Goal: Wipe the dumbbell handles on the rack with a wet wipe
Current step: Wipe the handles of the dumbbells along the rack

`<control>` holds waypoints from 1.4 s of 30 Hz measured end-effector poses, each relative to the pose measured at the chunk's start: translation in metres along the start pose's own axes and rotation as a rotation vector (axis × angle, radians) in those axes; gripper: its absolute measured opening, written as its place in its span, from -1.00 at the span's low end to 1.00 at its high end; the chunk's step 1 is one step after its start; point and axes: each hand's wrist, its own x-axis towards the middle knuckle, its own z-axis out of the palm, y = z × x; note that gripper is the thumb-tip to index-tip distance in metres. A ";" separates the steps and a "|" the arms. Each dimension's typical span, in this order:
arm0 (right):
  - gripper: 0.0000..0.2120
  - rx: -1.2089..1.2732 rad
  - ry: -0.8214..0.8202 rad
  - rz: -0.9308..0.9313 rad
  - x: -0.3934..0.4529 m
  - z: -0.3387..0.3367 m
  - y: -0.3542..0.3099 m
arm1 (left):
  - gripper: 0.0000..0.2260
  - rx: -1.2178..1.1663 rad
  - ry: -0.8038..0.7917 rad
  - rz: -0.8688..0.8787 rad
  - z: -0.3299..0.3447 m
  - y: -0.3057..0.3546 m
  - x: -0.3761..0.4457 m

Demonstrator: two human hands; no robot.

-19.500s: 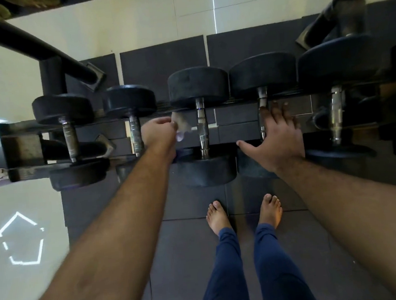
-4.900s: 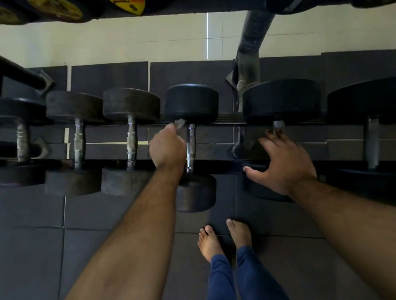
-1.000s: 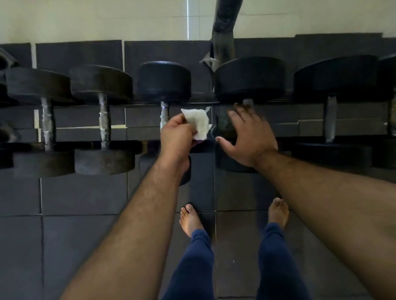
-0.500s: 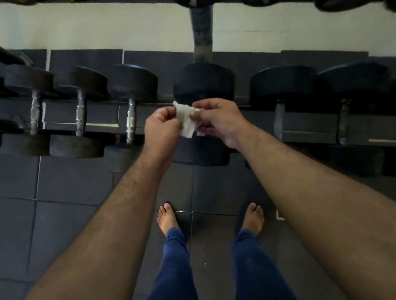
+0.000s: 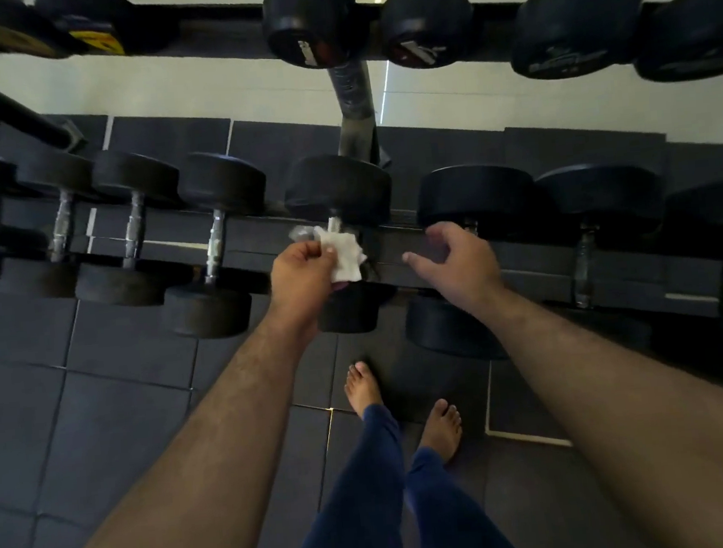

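Left hand point(image 5: 302, 270) pinches the wipe point(image 5: 342, 253) at a mid-rack handle point(image 5: 333, 223); right hand point(image 5: 459, 261) hovers spread, empty. Judged mid-task: dumbbells point(image 5: 578, 228) to the right likely remain unwiped.

A crumpled white wet wipe point(image 5: 343, 255) covers the metal dumbbell handle point(image 5: 333, 223) (mostly hidden) on the rack point(image 5: 415, 258).

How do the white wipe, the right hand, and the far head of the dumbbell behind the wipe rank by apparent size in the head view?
1. Far dumbbell head
2. Right hand
3. Wipe, partly hidden by the left hand

The hand is nearer the camera, so true sizes stay unsure.
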 end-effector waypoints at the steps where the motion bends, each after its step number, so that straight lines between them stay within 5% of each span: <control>1: -0.29 -0.101 -0.012 -0.016 0.001 0.004 0.010 | -0.93 0.015 0.033 -0.011 -0.002 -0.004 0.006; 7: 0.14 -0.428 -0.130 0.103 0.002 0.033 0.028 | -0.90 0.121 0.147 -0.017 -0.016 -0.025 0.061; 17: 0.11 -0.653 -0.023 0.067 0.001 0.044 0.018 | -0.86 0.544 0.216 0.040 -0.012 -0.023 0.122; 23: 0.11 -0.691 -0.023 0.065 0.000 0.044 0.016 | -0.71 0.664 0.129 0.018 0.016 -0.014 0.130; 31: 0.10 -0.695 -0.010 0.059 -0.001 0.044 0.013 | -0.81 1.541 -0.246 0.422 -0.007 -0.007 0.124; 36: 0.10 -0.685 -0.009 0.062 -0.002 0.044 0.013 | -0.66 1.479 -0.198 0.820 -0.020 -0.003 0.129; 39: 0.11 -0.684 -0.006 0.070 -0.003 0.045 0.011 | -0.57 1.523 -0.363 1.077 -0.016 -0.019 0.139; 42: 0.10 -0.686 0.002 0.076 -0.002 0.045 0.011 | -0.54 1.632 -0.496 1.153 -0.015 -0.019 0.151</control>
